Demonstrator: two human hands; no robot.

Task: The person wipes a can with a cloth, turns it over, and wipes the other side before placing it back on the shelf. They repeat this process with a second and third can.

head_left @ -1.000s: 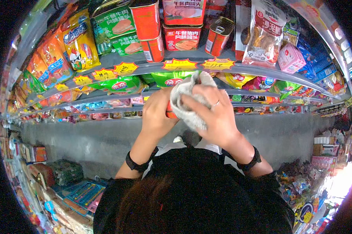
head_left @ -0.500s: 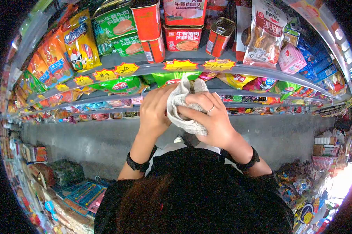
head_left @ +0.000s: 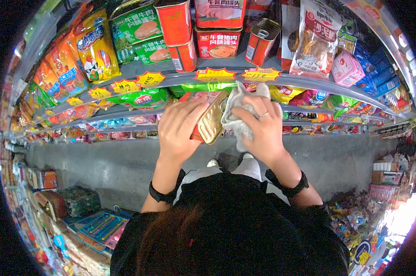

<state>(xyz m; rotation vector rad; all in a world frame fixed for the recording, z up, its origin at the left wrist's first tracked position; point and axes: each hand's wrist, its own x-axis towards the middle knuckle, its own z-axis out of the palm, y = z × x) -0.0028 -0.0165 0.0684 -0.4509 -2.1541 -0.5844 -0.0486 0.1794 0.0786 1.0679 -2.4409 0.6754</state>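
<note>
Wiping grip on a can [head_left: 210, 117]. The can, taken as landmark, is held aloft between the hands; the shelf [head_left: 304, 83] lies beyond it. Its body runs from the left palm toward the cloth [head_left: 236, 126], tilted, so that the gold end [head_left: 211, 125] faces rightward and partly toward the wearer. The left hand [head_left: 180, 124], the nearer, is clamped around the can's left side. The right hand [head_left: 263, 126], to the can's right, grips the bunched cloth, whose edge lies at or just beside the gold end; contact cannot be told. Compared with the frame half a second earlier, the cloth sits farther to the can's right, and the gold end, then covered, is exposed.
</note>
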